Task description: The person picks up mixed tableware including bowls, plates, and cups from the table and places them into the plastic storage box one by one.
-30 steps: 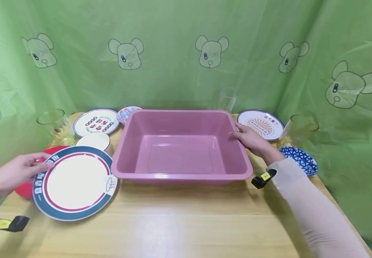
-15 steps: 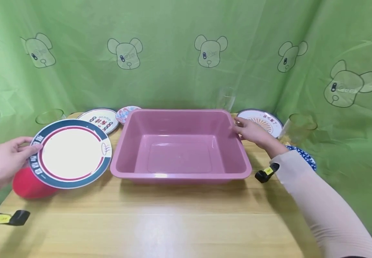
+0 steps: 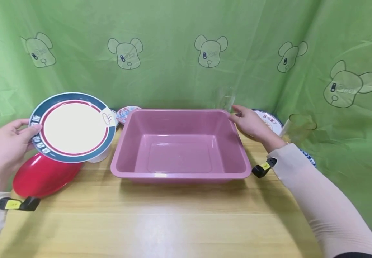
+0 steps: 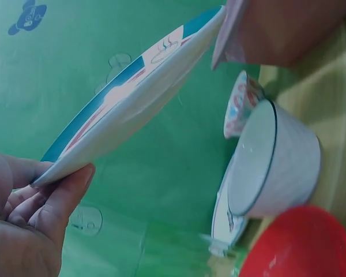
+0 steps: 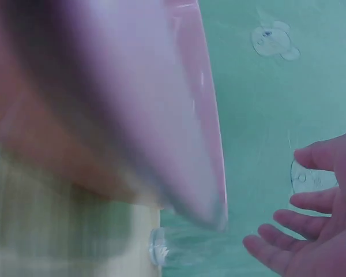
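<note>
My left hand [image 3: 8, 148] pinches the left rim of a round plate [image 3: 74, 127] with a teal border and a red ring. It holds the plate tilted in the air, above a red dish [image 3: 47, 175] and a white bowl [image 4: 300, 167] that the plate partly covers in the head view. At the back right corner of a pink plastic basin [image 3: 179, 176] is my right hand [image 3: 252, 123]. Its fingers [image 5: 311, 222] are spread in the right wrist view, apart from the basin and holding nothing. A clear drinking glass [image 3: 226, 97] stands just beyond the fingertips.
Behind the basin's left corner lies a small patterned dish [image 3: 126, 113]. A white plate [image 3: 271, 120], a yellowish glass [image 3: 301, 125] and a blue patterned dish [image 3: 309, 157] sit at the right, partly behind my arm. Green curtain [image 3: 169, 79] surrounds the wooden table [image 3: 147, 222].
My left hand has raised the teal-rimmed plate up and away, uncovering more of the red dish. My right hand has left the basin's right rim and moved back toward the clear glass.
</note>
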Available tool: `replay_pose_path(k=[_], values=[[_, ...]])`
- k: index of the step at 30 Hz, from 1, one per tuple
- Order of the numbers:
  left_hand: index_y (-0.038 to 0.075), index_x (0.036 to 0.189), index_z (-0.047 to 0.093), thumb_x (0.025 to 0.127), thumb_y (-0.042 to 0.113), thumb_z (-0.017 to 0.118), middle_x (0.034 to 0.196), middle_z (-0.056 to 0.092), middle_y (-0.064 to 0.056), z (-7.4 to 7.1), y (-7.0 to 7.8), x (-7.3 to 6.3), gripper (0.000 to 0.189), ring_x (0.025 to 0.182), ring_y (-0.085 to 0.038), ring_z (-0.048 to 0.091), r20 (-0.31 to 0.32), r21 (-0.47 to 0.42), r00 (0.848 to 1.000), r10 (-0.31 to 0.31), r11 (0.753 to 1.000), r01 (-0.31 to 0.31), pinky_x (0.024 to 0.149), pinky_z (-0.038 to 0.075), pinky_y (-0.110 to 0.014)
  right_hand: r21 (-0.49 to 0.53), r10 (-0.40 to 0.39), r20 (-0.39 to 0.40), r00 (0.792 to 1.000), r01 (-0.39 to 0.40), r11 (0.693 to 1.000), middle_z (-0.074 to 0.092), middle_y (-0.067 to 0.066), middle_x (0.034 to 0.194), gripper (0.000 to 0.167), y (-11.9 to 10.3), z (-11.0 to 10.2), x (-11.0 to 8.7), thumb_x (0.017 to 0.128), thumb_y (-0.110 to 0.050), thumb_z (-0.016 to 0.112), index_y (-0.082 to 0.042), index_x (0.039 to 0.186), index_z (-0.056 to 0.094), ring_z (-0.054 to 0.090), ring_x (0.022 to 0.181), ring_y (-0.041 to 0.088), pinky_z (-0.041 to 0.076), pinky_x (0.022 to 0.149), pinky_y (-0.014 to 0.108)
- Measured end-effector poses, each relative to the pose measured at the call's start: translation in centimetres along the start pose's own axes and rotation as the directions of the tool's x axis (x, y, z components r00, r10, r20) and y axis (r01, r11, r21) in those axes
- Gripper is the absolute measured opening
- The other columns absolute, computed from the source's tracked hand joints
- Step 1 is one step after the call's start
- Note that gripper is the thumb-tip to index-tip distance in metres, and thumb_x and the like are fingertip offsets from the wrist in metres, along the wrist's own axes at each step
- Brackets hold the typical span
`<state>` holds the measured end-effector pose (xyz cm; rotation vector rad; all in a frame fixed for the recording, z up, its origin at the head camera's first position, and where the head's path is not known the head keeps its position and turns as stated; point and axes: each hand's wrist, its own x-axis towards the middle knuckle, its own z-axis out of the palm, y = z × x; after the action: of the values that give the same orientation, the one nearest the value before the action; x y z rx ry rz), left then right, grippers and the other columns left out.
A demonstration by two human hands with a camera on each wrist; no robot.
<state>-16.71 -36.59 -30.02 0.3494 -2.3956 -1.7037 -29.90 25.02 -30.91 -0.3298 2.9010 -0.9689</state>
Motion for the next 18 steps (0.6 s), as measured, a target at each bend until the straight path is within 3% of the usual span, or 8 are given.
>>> replay_pose_path(k=[4,8,14,18], values=[[0.016,0.114,0.057,0.091,0.032,0.068,0.082,0.070,0.007,1.1,1.2,0.3,0.030,0.070,-0.009,0.068,0.034,-0.155,0.999,0.004,0.988,0.002,0.063,0.058,-0.021,0.038,-0.016,-0.021,1.000,0.017,0.999,0.031,0.016,0.156,0.066,-1.6,-0.3,0.1,0.102,-0.042,0.047,-0.010,0.155,0.025,0.035,0.137,0.040,0.028,0.111,0.058],[0.010,0.115,0.057,0.091,0.025,0.070,0.083,0.071,0.001,2.3,2.3,0.6,0.031,0.069,-0.012,0.068,0.076,-0.260,0.997,0.011,0.965,0.009,0.063,0.058,-0.023,0.057,-0.017,-0.035,0.999,0.019,0.998,0.032,0.012,0.156,0.066,-3.1,-0.5,0.5,0.101,-0.044,0.049,-0.014,0.155,0.027,0.036,0.138,0.036,0.029,0.112,0.056],[0.007,0.118,0.055,0.092,0.024,0.069,0.084,0.071,0.000,4.3,3.7,1.2,0.034,0.069,-0.013,0.068,0.104,-0.280,0.994,0.021,0.960,0.009,0.063,0.058,-0.023,0.065,-0.053,-0.053,0.997,0.057,0.996,0.037,0.012,0.153,0.064,-4.7,-0.3,1.5,0.100,-0.042,0.051,-0.013,0.153,0.031,0.039,0.136,0.033,0.031,0.112,0.053],[0.005,0.119,0.053,0.094,0.022,0.067,0.084,0.071,-0.001,5.7,4.5,1.7,0.033,0.068,-0.013,0.068,0.116,-0.309,0.992,0.049,0.951,-0.011,0.063,0.058,-0.023,0.146,-0.067,-0.057,0.996,0.074,0.986,0.041,0.012,0.151,0.061,-5.5,0.0,1.9,0.101,-0.037,0.053,-0.011,0.152,0.034,0.043,0.132,0.033,0.036,0.110,0.049]])
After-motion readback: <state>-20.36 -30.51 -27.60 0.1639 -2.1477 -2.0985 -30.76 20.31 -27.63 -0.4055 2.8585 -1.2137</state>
